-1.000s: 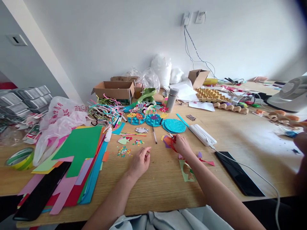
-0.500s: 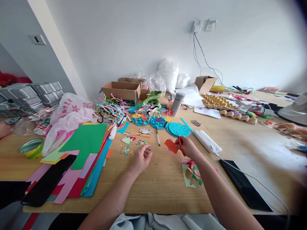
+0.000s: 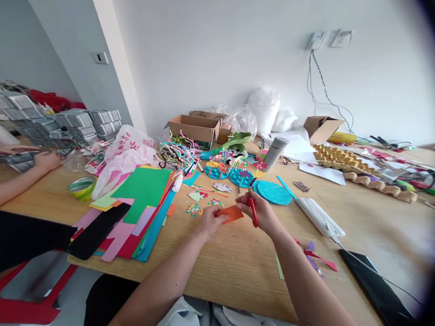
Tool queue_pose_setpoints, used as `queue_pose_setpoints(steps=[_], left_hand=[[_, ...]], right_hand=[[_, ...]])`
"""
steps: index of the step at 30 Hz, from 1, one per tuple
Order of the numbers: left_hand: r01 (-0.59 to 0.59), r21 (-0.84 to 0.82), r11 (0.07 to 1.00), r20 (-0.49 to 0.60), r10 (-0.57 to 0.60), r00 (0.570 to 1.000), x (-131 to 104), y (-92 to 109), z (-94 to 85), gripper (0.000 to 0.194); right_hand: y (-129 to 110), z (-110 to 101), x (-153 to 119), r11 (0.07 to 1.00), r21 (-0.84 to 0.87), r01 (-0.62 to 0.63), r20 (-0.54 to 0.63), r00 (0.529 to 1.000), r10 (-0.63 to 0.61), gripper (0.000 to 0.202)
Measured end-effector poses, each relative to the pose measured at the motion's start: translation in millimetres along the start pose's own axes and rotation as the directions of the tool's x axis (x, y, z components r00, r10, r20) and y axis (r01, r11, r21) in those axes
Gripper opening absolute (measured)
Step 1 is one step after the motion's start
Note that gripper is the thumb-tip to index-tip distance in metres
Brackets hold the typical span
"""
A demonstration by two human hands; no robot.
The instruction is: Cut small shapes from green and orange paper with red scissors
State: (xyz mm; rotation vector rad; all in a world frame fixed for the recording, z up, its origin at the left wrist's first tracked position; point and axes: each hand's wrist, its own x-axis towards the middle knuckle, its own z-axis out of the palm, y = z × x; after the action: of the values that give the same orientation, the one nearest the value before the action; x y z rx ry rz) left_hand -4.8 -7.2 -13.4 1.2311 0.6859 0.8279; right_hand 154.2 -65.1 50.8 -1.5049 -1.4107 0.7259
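A small piece of orange paper (image 3: 233, 214) is held up over the table between my two hands. My left hand (image 3: 210, 222) pinches its left edge. In my right hand (image 3: 264, 214) are red-handled scissors (image 3: 253, 213), blades pointing up and away; its fingertips also touch the paper's right edge. Just beyond lie tiny confetti-like paper bits (image 3: 194, 209), a pale green and red paper fish (image 3: 198, 195) and a black-and-white fish cutout (image 3: 222, 187). Turquoise discs (image 3: 274, 193) rest behind my right hand, with decorated fish cutouts near them.
Stacked coloured paper (image 3: 146, 185) and a black phone-like slab (image 3: 98, 231) lie left, near green-yellow tape (image 3: 82, 187). Right are a white power strip (image 3: 320, 216), a dark panel (image 3: 377, 285) and paper scraps (image 3: 316, 257). A grey bottle (image 3: 277, 153) stands behind. Another person's hands (image 3: 47, 160) are far left.
My left hand has come to the orange paper and taken its left edge. My right hand still has the scissors, now turned blades up. The view has swung left, showing another person's hands.
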Motion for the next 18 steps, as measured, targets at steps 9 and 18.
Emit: queue_pose_setpoints(steps=[9, 18], left_hand=[[0.094, 0.009, 0.996, 0.081, -0.095, 0.992, -3, 7, -2.5, 0.016], [0.110, -0.269, 0.957, -0.037, -0.125, 0.992, -2, 19, -9.3, 0.028]], right_hand=[[23, 29, -10, 0.983, 0.183, -0.015, -0.178, 0.983, 0.049, 0.036], [19, 35, -19, 0.976, 0.216, -0.035, -0.149, 0.986, 0.068, 0.041]])
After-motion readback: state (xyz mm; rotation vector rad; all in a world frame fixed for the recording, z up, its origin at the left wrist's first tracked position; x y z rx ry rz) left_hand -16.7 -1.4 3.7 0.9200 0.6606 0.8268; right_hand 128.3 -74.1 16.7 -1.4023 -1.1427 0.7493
